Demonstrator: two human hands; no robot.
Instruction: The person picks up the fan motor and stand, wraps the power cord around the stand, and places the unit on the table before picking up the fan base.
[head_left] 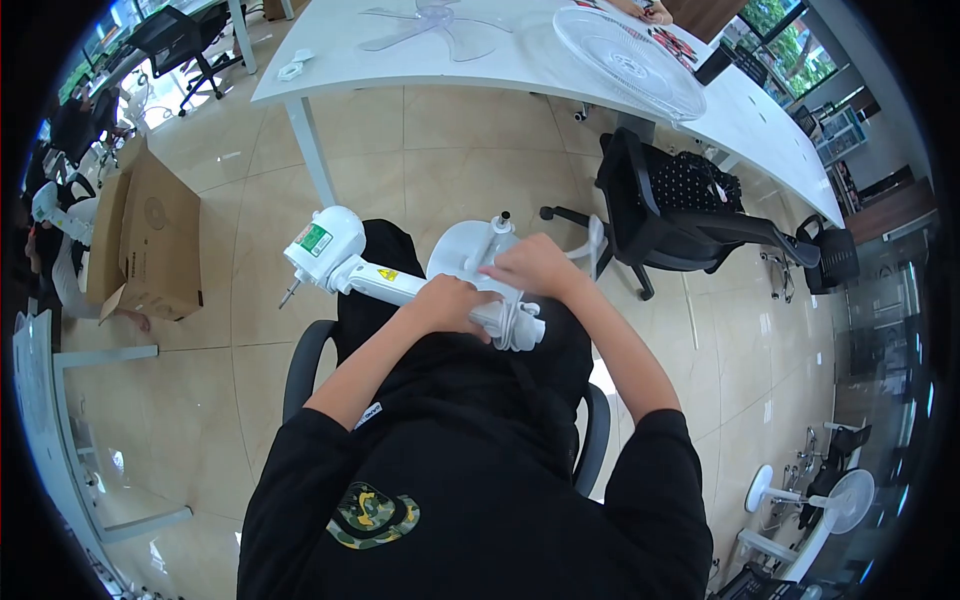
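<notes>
A white fan body lies across my lap, its motor head (328, 247) with a green label and a bare metal shaft pointing left. My left hand (455, 305) is closed around the lower part of its pole (385, 283). White power cord (520, 328) is bundled at the pole's right end. Beside it rests a round white fan base (455, 248) with a short upright stem (502, 228). My right hand (537, 266) is closed next to the stem, apparently on the cord; a blurred white loop shows beyond it. Its fingertips are partly hidden.
A white table (375, 60) ahead carries a clear fan blade (437, 18) and a white fan grille (630, 62). Another person's hand (655, 12) is at its far edge. An open cardboard box (155, 235) stands left; a black office chair (640, 200) stands right.
</notes>
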